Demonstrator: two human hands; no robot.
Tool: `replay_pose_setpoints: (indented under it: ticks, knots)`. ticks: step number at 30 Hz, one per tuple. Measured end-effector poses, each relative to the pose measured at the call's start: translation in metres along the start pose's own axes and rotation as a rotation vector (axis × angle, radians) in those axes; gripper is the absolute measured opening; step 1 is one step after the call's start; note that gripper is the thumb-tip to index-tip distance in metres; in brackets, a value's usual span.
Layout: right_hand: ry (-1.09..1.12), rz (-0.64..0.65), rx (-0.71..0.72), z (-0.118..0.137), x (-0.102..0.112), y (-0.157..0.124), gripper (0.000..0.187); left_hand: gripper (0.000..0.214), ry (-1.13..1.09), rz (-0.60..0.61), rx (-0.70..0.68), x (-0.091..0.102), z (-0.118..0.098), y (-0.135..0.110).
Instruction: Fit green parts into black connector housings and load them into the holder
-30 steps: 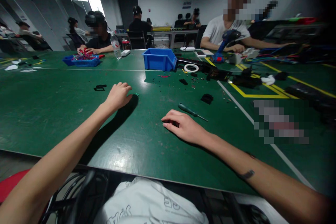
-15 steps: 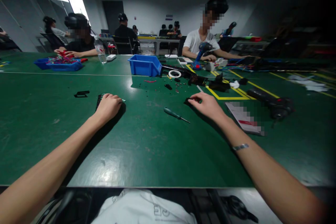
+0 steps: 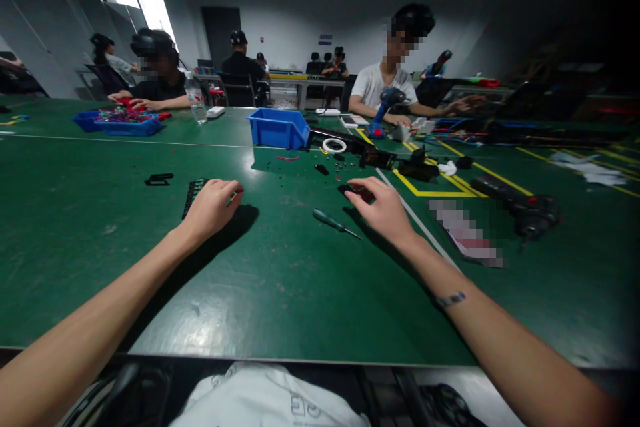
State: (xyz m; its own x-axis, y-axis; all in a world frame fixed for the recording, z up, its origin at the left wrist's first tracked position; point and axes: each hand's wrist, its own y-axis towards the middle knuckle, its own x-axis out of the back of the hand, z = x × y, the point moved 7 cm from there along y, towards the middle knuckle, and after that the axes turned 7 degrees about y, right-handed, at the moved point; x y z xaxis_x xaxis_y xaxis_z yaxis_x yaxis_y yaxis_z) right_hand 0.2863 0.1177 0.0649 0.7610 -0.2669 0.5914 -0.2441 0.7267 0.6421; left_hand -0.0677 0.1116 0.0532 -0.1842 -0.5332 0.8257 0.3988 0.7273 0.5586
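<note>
My left hand [image 3: 213, 207] is over a black strip-like part with green marks [image 3: 193, 199], which shows past its left side. The fingers are loosely bent with a gap at the thumb, and most of the part is hidden beneath the hand. To the right, my right hand [image 3: 383, 210] has its thumb and fingers round a small black part [image 3: 344, 189] just above the table. Something dark red shows between those fingers. Between the hands lies a screwdriver [image 3: 330, 220] with a dark green handle.
A blue bin [image 3: 279, 130] stands beyond the hands, with small screws and a white ring [image 3: 334, 145] nearby. Black flat pieces [image 3: 159, 179] lie far left. A black power drill [image 3: 530, 213] and a flat packet [image 3: 463, 233] lie right. Co-workers sit across the green table [image 3: 280, 280].
My left hand has risen slightly and its shadow has spread to the right. My right hand has moved a little left with the small black part. The view has shifted slightly.
</note>
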Motion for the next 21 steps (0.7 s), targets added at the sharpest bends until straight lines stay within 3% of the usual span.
replay_pose_setpoints:
  ticks: [2,5,9,14,21]
  knots:
    - [0.092,0.073,0.055,0.033,-0.017,-0.006,0.030,0.017,-0.091,-0.025,-0.028,0.004,-0.016,-0.001]
    - [0.207,0.332,0.129,0.071,-0.059,-0.023,0.034,0.015,-0.225,-0.038,-0.136,0.008,-0.043,-0.004]
    - [0.222,0.499,0.177,0.082,-0.092,-0.038,0.040,0.015,-0.317,0.007,-0.272,0.005,-0.070,-0.009]
    - [0.268,0.484,0.112,0.069,-0.088,-0.034,0.044,0.014,-0.424,0.069,-0.321,-0.003,-0.086,-0.015]
    - [0.334,0.425,0.140,0.077,-0.080,-0.031,0.023,0.011,-0.669,0.027,-0.257,-0.001,-0.105,-0.014]
